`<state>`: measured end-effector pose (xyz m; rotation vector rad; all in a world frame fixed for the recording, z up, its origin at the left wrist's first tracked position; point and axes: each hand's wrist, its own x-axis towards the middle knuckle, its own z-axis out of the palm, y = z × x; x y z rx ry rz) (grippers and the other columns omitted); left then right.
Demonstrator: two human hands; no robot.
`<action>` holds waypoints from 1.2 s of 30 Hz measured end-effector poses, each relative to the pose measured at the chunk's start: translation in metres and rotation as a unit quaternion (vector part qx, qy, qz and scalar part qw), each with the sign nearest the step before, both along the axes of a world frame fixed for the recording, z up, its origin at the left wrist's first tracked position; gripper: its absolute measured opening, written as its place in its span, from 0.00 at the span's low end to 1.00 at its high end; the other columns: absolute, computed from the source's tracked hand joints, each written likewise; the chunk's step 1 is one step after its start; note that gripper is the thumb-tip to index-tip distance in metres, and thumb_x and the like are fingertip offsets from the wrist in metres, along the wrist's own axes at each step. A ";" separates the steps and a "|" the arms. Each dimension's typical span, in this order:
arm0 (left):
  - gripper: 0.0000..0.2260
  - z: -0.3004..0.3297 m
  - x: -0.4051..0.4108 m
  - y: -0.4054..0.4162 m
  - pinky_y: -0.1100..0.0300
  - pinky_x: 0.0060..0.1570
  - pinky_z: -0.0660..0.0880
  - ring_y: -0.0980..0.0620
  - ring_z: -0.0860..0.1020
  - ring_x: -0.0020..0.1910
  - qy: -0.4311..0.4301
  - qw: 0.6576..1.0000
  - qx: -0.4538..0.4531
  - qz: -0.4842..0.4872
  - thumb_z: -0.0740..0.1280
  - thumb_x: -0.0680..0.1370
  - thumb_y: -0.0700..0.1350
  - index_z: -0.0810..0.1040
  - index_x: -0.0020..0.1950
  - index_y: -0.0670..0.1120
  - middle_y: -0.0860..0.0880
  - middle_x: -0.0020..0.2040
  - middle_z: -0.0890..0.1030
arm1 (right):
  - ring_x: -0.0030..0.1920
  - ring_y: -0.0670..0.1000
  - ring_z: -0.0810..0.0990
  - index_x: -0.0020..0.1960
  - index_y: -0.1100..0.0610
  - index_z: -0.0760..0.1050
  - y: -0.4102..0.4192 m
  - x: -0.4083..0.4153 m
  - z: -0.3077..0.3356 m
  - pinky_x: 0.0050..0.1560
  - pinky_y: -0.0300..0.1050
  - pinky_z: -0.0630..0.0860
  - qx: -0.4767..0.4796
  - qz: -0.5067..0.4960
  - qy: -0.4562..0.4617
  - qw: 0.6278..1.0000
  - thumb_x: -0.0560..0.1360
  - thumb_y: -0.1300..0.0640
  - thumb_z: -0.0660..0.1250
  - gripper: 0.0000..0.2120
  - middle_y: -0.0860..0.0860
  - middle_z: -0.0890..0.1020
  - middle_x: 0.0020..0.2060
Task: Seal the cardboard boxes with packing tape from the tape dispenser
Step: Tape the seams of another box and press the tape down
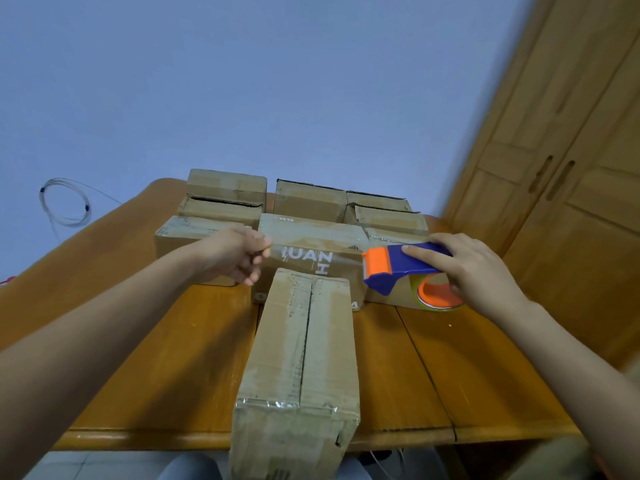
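A long cardboard box lies lengthwise at the table's front edge, its top seam showing between the closed flaps. Above its far end my right hand grips a blue and orange tape dispenser holding a roll of clear tape. A stretch of clear tape runs left from the dispenser to my left hand, which pinches its free end. Both hands hover above the box, apart from it.
Several more cardboard boxes are stacked in rows at the back of the wooden table. A wooden wardrobe stands at the right. A coil of thin cable hangs on the blue wall at the left.
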<state>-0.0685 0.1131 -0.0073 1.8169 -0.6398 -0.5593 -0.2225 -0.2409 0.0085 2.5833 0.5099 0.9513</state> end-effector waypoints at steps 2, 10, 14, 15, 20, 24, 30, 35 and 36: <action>0.15 -0.003 0.002 -0.002 0.58 0.33 0.75 0.50 0.75 0.30 0.009 1.000 -0.009 -0.003 0.55 0.83 0.49 0.71 0.41 0.42 0.47 0.32 0.72 | 0.48 0.62 0.79 0.69 0.48 0.66 0.000 0.001 -0.002 0.42 0.53 0.77 0.006 -0.001 -0.002 1.000 0.61 0.71 0.78 0.42 0.61 0.80 0.54; 0.15 -0.013 0.004 -0.002 0.60 0.29 0.74 0.51 0.74 0.25 -0.016 0.999 -0.015 0.039 0.63 0.80 0.48 0.71 0.36 0.42 0.48 0.28 0.70 | 0.51 0.62 0.79 0.69 0.49 0.65 0.004 0.002 -0.010 0.43 0.53 0.77 -0.001 0.002 0.001 1.000 0.61 0.66 0.80 0.42 0.61 0.80 0.55; 0.15 -0.019 0.003 -0.005 0.62 0.27 0.74 0.51 0.74 0.24 -0.029 0.998 -0.011 0.062 0.64 0.80 0.47 0.72 0.34 0.43 0.48 0.26 0.69 | 0.51 0.62 0.80 0.69 0.49 0.65 0.001 0.001 -0.010 0.43 0.53 0.78 0.001 0.000 0.002 1.000 0.60 0.67 0.80 0.43 0.61 0.80 0.55; 0.15 -0.019 0.003 -0.006 0.62 0.27 0.74 0.51 0.73 0.24 -0.033 0.997 -0.012 0.066 0.64 0.80 0.47 0.72 0.34 0.43 0.48 0.26 0.69 | 0.51 0.62 0.80 0.69 0.49 0.65 0.001 0.001 -0.010 0.43 0.53 0.78 0.001 0.000 0.001 1.000 0.60 0.67 0.80 0.43 0.61 0.80 0.55; 0.15 -0.021 0.004 -0.005 0.61 0.28 0.74 0.51 0.73 0.24 -0.038 0.997 -0.004 0.064 0.63 0.80 0.47 0.71 0.35 0.43 0.49 0.26 0.69 | 0.52 0.61 0.80 0.69 0.48 0.65 0.001 0.001 -0.010 0.43 0.52 0.78 0.012 -0.002 0.002 1.000 0.61 0.67 0.80 0.43 0.60 0.79 0.55; 0.15 -0.023 0.004 -0.004 0.61 0.28 0.75 0.51 0.73 0.24 -0.041 0.997 0.006 0.061 0.62 0.81 0.48 0.70 0.35 0.43 0.49 0.26 0.68 | 0.51 0.62 0.80 0.69 0.48 0.65 0.004 0.001 -0.011 0.42 0.52 0.78 0.019 0.004 -0.001 1.000 0.61 0.67 0.80 0.43 0.60 0.80 0.55; 0.16 -0.032 0.003 -0.004 0.58 0.30 0.75 0.51 0.73 0.24 -0.036 0.998 0.012 0.052 0.61 0.81 0.49 0.69 0.36 0.43 0.50 0.26 0.67 | 0.52 0.61 0.79 0.70 0.47 0.65 0.002 0.002 -0.026 0.44 0.53 0.77 0.026 -0.006 0.015 1.000 0.61 0.70 0.78 0.44 0.59 0.80 0.55; 0.15 -0.046 -0.005 -0.004 0.59 0.31 0.74 0.51 0.72 0.27 -0.022 0.998 -0.011 0.059 0.60 0.82 0.49 0.68 0.38 0.42 0.50 0.28 0.66 | 0.50 0.61 0.80 0.69 0.50 0.66 0.008 -0.003 -0.048 0.43 0.54 0.78 0.073 -0.019 0.018 0.997 0.57 0.73 0.78 0.46 0.59 0.80 0.53; 0.15 -0.049 -0.008 -0.004 0.60 0.30 0.73 0.51 0.72 0.27 -0.022 0.998 -0.020 0.061 0.59 0.82 0.50 0.68 0.38 0.42 0.50 0.28 0.66 | 0.50 0.61 0.80 0.69 0.50 0.66 0.009 -0.005 -0.054 0.43 0.53 0.78 0.089 -0.026 0.018 0.996 0.58 0.73 0.78 0.46 0.59 0.80 0.53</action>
